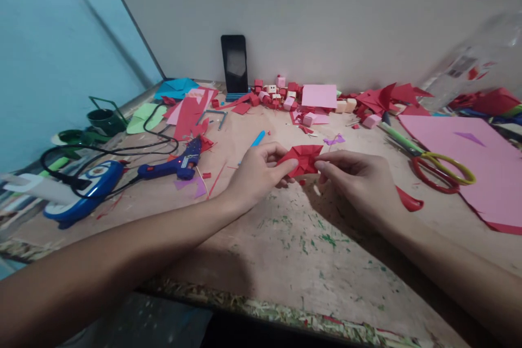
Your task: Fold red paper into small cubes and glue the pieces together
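A small piece of creased red paper (305, 159) is held up between my hands, just above the wooden table. My left hand (265, 169) pinches its left side, thumb on top and fingers beneath. At its right corner, my right hand (354, 173) grips the edge between thumb and fingertips. Fold lines cross the paper's face, and its underside is hidden. Behind my left hand lies a blue stick-like tool (258, 138), partly covered by the hand. A purple paper scrap (334, 140) sits just beyond my right hand.
Left are a blue glue gun (173, 166) and a blue-white power strip (87, 190) with cords. Scissors (438, 166) and pink sheets (497, 174) lie right. A phone (235, 64) leans on the back wall, near small paper cubes (280, 81). A plastic bottle (468, 65) stands back right.
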A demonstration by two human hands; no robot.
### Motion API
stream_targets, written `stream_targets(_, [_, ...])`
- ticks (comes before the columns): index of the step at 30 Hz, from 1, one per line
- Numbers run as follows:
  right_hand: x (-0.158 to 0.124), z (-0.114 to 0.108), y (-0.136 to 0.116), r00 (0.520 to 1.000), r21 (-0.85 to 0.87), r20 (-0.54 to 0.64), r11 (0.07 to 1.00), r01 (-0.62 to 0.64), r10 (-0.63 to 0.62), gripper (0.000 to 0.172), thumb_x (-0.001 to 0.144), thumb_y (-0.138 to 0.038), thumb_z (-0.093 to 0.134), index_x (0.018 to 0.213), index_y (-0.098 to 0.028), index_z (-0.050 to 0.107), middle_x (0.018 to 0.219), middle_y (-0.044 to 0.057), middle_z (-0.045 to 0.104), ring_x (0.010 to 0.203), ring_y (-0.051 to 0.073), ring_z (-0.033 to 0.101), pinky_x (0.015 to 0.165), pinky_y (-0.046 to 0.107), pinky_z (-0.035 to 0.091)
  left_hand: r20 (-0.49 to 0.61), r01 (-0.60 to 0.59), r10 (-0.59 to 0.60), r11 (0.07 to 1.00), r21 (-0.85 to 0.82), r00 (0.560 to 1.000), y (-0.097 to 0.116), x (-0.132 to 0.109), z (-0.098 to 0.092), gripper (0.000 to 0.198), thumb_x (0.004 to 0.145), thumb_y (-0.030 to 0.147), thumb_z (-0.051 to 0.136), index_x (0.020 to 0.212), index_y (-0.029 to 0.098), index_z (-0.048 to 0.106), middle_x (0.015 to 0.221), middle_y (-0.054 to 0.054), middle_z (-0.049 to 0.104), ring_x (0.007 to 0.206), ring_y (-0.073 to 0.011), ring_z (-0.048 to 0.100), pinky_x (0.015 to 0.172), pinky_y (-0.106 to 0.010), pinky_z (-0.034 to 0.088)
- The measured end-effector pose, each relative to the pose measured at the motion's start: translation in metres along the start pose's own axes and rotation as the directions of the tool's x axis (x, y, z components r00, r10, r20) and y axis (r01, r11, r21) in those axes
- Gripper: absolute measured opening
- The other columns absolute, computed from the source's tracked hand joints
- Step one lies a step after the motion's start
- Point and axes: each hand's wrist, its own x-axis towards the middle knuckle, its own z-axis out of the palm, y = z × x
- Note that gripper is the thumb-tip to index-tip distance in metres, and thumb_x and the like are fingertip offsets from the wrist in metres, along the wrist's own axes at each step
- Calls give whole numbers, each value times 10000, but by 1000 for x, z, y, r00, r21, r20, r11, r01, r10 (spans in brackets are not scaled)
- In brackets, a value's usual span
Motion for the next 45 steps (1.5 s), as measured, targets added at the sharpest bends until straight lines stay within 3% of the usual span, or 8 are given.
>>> stream_targets(6, [1,1,-1,992,123,70,986,-111,103,223,745,-381,856,722,-212,712,541,10,694,434,119,495,451,270,334,44,-5,5,1000,-6,999,2,-3,1,74,868,185,710,835,147,656,756,3,684,586,-95,693,557,-203,553])
stream_targets(17, [11,-8,6,981,400,13,899,-180,191,175,703,-248,812,640,-241,648,525,-21,538,463,114,416,443,278,261,-14,24,-26,996,-82,1000,-2,5,-7,104,888,183,711,973,130,684,795,-30,749,609,-121,730,549,-206,593])
stream_targets(24, [10,-7,9,980,432,45,881,-193,193,174,722,-267,811,785,-255,649,621,-36,590,493,125,503,472,272,395,12,36,-35,996,-86,999,2,3,-4,70,891,171,698,946,135,673,779,-21,739,585,-118,718,548,-210,580])
stream_targets(28, [9,-4,9,971,394,126,888,-239,205,366,715,-349,899,1038,-256,755,874,18,760,648,170,647,568,295,497,56,30,-27,998,-50,998,4,1,-2,49,880,153,691,927,143,684,801,-11,733,585,-95,681,571,-212,565])
stream_targets(31, [8,-2,11,967,347,165,906,-240,193,291,735,-387,902,953,-215,815,904,51,797,789,199,697,682,301,521,94,9,-11,1000,26,996,4,1,-3,64,847,143,703,911,146,699,853,-26,758,653,-105,688,602,-213,553])
stream_targets(34, [6,-1,11,969,310,167,923,-229,184,206,744,-382,892,837,-209,829,885,53,813,804,198,696,758,318,532,114,-51,39,993,103,993,3,2,-4,78,818,175,747,886,147,718,912,-44,776,794,-143,717,688,-237,558])
stream_targets(39, [5,-2,6,979,196,148,966,-170,142,187,741,-370,874,846,-219,846,927,56,839,840,209,708,792,329,536,114,-98,86,990,106,990,-3,3,-5,152,854,283,763,917,149,733,890,-31,760,798,-141,699,719,-251,528])
stream_targets(45, [6,0,3,979,185,143,968,-171,145,178,709,-353,882,825,-222,847,874,45,835,785,200,710,747,321,539,69,-108,98,982,158,993,-3,5,-5,81,861,209,736,909,146,752,916,-37,780,820,-143,705,756,-259,535])
